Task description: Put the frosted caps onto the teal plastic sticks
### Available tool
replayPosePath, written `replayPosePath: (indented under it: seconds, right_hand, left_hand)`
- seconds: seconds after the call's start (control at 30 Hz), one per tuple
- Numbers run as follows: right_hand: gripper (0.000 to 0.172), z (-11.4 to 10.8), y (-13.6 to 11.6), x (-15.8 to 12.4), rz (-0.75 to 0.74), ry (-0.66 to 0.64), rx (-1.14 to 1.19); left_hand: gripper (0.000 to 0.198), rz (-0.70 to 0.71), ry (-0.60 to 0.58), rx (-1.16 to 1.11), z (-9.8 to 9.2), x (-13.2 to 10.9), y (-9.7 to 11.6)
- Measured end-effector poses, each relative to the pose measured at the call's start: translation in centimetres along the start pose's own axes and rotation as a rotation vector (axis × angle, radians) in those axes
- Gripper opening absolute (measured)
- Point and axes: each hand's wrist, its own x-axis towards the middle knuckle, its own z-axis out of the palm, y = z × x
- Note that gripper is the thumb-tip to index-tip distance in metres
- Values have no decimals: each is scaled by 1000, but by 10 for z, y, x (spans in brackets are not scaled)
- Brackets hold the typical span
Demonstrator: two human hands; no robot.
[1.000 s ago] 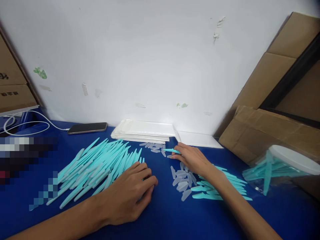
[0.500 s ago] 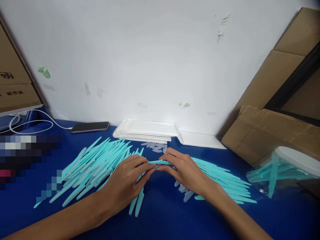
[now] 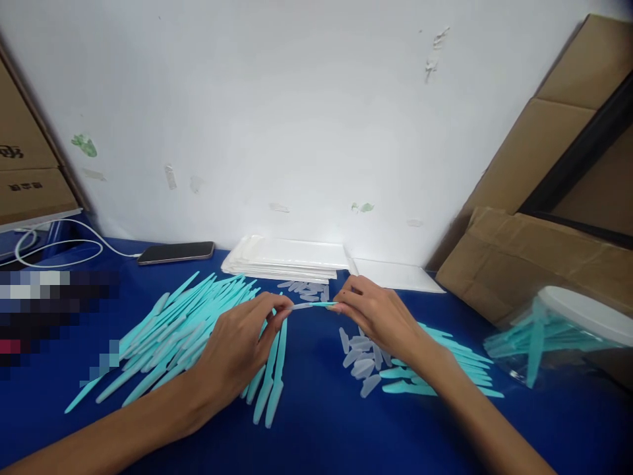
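Note:
Between my hands a thin turquoise stick (image 3: 322,304) lies level, with a translucent cap (image 3: 301,306) at its left end. The fingertips of my left hand (image 3: 252,330) pinch the cap. My right hand (image 3: 378,313) pinches the turquoise stick at its right part. Beside my left hand is a large pile of turquoise sticks (image 3: 182,330), several with pale covers. A few capped sticks (image 3: 271,389) lie just right of my left wrist. Loose translucent caps (image 3: 363,363) lie left of my right forearm, near more turquoise sticks (image 3: 465,363).
White flat packets (image 3: 291,257) are stacked by the wall, with more small caps (image 3: 309,290) in front. A phone (image 3: 175,252) with a white cable lies back left. At the right are a clear tub (image 3: 558,336) of turquoise sticks and cardboard boxes (image 3: 534,264).
My hands have moved slightly up and apart. The stick now shows a translucent cap at its left end, and more loose caps are visible below my right hand.

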Motion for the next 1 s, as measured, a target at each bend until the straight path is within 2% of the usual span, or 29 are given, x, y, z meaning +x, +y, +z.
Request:
replayPosePath:
  seconds: [0.2, 0.47, 0.7, 1.0]
  right_hand:
    - [28, 2, -1, 1, -31, 7, -28]
    - [24, 12, -23, 1, -109, 33, 87]
    - [30, 4, -13, 1, -82, 16, 15]
    - [31, 12, -21, 1, -100, -39, 3]
  left_hand:
    - [17, 13, -21, -34, 1, -3, 0]
    - [15, 89, -12, -78, 3, -5, 6]
    - [10, 64, 42, -69, -1, -3, 8]
    - [10, 44, -36, -190, 2, -8, 3]
